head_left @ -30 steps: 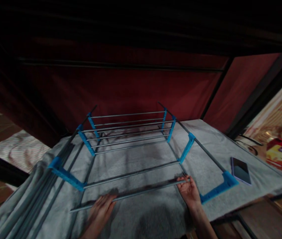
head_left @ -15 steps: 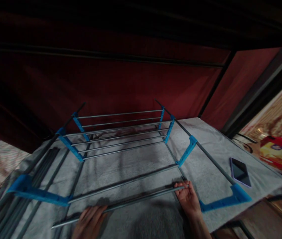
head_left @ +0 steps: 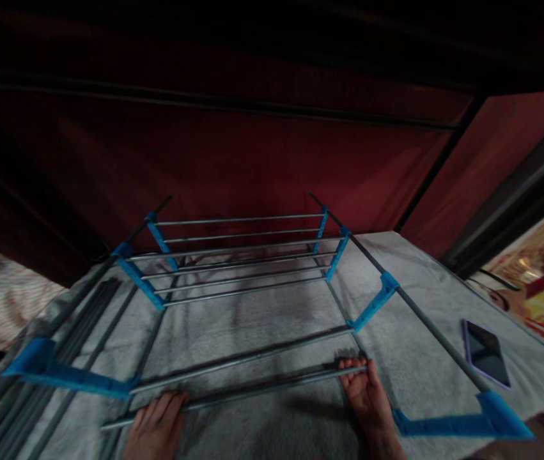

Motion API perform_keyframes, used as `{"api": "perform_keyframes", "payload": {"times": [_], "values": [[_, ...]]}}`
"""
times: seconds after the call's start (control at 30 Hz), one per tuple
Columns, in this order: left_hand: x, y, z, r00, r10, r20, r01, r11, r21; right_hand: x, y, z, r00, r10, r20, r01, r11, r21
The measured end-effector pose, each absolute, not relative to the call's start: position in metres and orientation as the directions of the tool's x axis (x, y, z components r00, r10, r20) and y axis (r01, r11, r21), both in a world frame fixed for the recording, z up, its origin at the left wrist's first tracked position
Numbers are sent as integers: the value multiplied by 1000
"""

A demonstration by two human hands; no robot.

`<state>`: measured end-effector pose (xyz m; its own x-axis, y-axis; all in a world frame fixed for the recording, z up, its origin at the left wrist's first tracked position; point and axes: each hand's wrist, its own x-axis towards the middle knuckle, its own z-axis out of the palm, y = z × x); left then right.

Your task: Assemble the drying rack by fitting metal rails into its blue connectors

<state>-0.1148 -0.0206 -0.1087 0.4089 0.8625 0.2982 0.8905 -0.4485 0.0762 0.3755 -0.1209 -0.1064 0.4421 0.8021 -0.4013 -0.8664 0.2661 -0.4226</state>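
Left edge: a bundle of spare rods (head_left: 68, 332) lies loose on the grey-covered surface (head_left: 425, 281), running near to far. Beside it sits the near left bracket (head_left: 65, 377), blue, tilted outward.

Left hand (head_left: 154, 431): fingers together, laid on the left part of the rod (head_left: 252, 390). Whether they wrap it cannot be told in this dim light.

Centre: the rod lies across the near end of the rack, just above the surface, left end free and short of the left bracket. One fitted rod (head_left: 243, 356) runs just beyond it, joined to blue brackets at both ends. The far section (head_left: 243, 268) carries six or so rods between its blue brackets and looks complete.

Right hand (head_left: 367, 396): fingers curled round the rod's right end, pinching it. That end is not seated; the near right bracket (head_left: 463, 421) stands apart to the right.

Right edge: a phone (head_left: 485, 352) lies flat, outside the side rail.

Assessment: far section done, near section holds one rod, the held rod is unseated at both ends, and spares remain unused.
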Motion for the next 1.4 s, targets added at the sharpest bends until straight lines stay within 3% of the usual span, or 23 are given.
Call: {"api": "perform_keyframes", "payload": {"times": [0.37, 0.6, 0.73, 1.03, 1.4], "values": [[-101, -23, -102, 370, 849, 377, 888, -442, 125, 374, -124, -99, 433, 829, -355, -869, 278, -410], [-99, -24, -97, 484, 737, 471, 820, -570, 50, 372, -125, -93, 425, 836, -347, -871, 274, -408], [-80, -33, -102, 530, 665, 526, 746, -661, 83, 371, -125, -91, 414, 838, -355, -873, 256, -414], [-25, -51, -96, 584, 715, 385, 709, -680, 188, 369, -129, -85, 436, 840, -323, -852, 270, -449], [-57, -45, -77, 537, 754, 378, 743, -635, 211, 377, -129, -94, 487, 786, -380, -836, 293, -465]]}}
